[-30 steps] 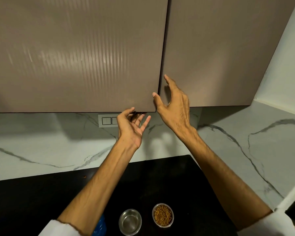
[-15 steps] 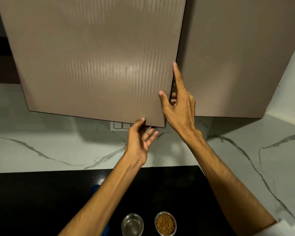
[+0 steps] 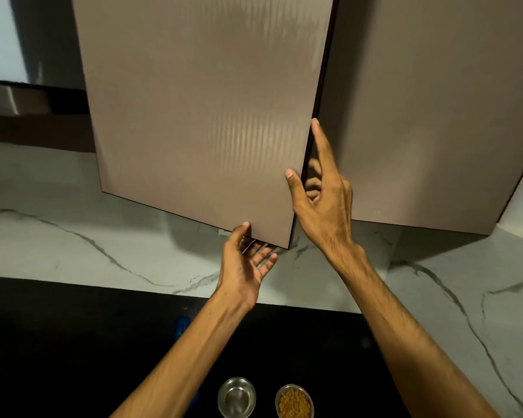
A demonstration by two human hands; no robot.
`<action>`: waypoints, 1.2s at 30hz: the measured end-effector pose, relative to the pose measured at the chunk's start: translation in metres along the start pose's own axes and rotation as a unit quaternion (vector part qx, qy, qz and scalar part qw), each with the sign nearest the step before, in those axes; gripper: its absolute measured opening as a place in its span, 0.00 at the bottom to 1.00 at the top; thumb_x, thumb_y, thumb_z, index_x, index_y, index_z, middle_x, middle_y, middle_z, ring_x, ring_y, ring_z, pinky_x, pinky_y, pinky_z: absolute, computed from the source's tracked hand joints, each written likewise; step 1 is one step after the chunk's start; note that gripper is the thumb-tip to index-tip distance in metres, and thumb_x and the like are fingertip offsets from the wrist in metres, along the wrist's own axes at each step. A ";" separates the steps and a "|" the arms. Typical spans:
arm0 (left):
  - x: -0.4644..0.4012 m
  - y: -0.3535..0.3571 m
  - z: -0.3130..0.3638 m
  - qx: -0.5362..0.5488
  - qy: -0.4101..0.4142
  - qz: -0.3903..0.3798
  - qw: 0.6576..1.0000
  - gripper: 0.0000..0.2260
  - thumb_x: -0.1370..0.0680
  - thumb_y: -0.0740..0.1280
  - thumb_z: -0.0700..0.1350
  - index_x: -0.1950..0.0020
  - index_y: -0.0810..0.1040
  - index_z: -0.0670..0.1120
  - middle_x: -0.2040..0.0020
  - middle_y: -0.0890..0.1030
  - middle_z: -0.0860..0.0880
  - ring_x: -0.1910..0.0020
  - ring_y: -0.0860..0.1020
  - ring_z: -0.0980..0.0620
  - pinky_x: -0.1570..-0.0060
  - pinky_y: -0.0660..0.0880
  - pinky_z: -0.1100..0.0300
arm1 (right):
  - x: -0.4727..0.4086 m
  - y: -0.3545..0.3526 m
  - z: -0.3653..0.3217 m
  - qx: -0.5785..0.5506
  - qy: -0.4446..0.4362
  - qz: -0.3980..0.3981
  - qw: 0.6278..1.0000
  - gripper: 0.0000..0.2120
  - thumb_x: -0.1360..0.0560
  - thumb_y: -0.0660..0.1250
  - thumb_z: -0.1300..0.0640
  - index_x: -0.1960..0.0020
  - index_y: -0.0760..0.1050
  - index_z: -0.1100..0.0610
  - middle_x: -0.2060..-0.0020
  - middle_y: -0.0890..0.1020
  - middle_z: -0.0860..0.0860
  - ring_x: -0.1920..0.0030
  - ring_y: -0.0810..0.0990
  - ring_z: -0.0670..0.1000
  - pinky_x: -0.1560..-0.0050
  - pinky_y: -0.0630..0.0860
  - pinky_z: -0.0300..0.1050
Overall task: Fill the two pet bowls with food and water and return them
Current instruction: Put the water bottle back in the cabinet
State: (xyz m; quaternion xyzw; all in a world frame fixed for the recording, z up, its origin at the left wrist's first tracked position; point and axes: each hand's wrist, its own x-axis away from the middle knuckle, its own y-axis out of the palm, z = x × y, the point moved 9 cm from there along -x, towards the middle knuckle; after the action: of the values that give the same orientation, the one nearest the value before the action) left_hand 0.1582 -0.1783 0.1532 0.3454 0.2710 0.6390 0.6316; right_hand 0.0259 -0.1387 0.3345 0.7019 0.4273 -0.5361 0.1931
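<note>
On the near edge of the black surface (image 3: 73, 342) sit two small round steel bowls: the right bowl (image 3: 294, 402) holds brown kibble, the left bowl (image 3: 236, 400) looks unfilled. Beyond, the left hand (image 3: 242, 267), fingers loosely spread, holds the bottom corner of the ribbed taupe cabinet door (image 3: 200, 116), and the right hand (image 3: 323, 203) hooks its edge. The door has swung further open than a second ago, so food is done and water remains.

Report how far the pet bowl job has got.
Done: the right bowl holds kibble. In hand: left hand and right hand grip the open cabinet door. Left: the left bowl shows no water I can make out; both sit on the counter, unreturned.
</note>
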 end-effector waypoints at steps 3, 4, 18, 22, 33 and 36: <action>0.016 -0.005 0.004 -0.003 0.005 0.005 1.000 0.15 0.21 0.69 0.53 0.41 0.78 0.44 0.50 0.84 0.42 0.51 0.83 0.44 0.56 0.79 0.55 | 0.001 -0.005 -0.019 -0.026 -0.006 -0.001 1.000 0.36 0.19 0.71 0.57 0.17 0.57 0.53 0.53 0.80 0.51 0.74 0.72 0.44 0.70 0.80 0.38; 0.022 -0.006 0.005 -0.004 0.006 0.007 1.000 0.15 0.21 0.69 0.53 0.41 0.78 0.44 0.50 0.83 0.42 0.51 0.82 0.44 0.57 0.79 0.55 | 0.001 -0.006 -0.025 -0.034 -0.009 0.000 0.999 0.36 0.19 0.71 0.58 0.17 0.57 0.53 0.50 0.82 0.55 0.74 0.73 0.45 0.70 0.81 0.41; 0.093 -0.042 0.039 0.009 0.033 0.020 0.999 0.17 0.22 0.70 0.51 0.34 0.76 0.50 0.56 0.86 0.42 0.59 0.85 0.45 0.64 0.79 0.57 | 0.013 -0.015 -0.120 -0.101 -0.046 -0.001 0.994 0.31 0.20 0.73 0.57 0.21 0.66 0.57 0.44 0.84 0.58 0.69 0.82 0.50 0.69 0.84 0.45; 0.111 -0.056 0.054 0.010 0.042 0.013 0.999 0.19 0.22 0.71 0.50 0.32 0.74 0.51 0.54 0.86 0.40 0.58 0.86 0.44 0.64 0.82 0.56 | 0.021 -0.010 -0.145 -0.116 -0.054 0.011 0.992 0.30 0.21 0.74 0.58 0.22 0.68 0.58 0.46 0.82 0.36 0.57 0.83 0.36 0.60 0.86 0.44; 0.162 -0.098 0.107 0.027 0.073 -0.003 0.997 0.24 0.21 0.70 0.45 0.26 0.73 0.56 0.51 0.86 0.43 0.61 0.86 0.48 0.67 0.81 0.56 | 0.046 0.020 -0.239 -0.137 -0.139 0.024 0.981 0.28 0.21 0.74 0.57 0.24 0.70 0.61 0.33 0.74 0.36 0.57 0.85 0.50 0.49 0.85 0.45; 0.171 -0.110 0.118 0.022 0.081 0.003 0.996 0.25 0.21 0.70 0.44 0.25 0.72 0.55 0.59 0.86 0.45 0.66 0.84 0.50 0.68 0.81 0.58 | 0.052 0.029 -0.258 -0.136 -0.146 0.020 0.980 0.29 0.20 0.74 0.55 0.23 0.69 0.59 0.36 0.76 0.39 0.60 0.84 0.49 0.59 0.84 0.46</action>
State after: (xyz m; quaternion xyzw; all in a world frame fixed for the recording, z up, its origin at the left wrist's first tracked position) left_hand 0.3256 -0.0130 0.1565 0.3074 0.3344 0.6603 0.5980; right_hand 0.2042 0.0534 0.3712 0.5915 0.4495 -0.5656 0.3581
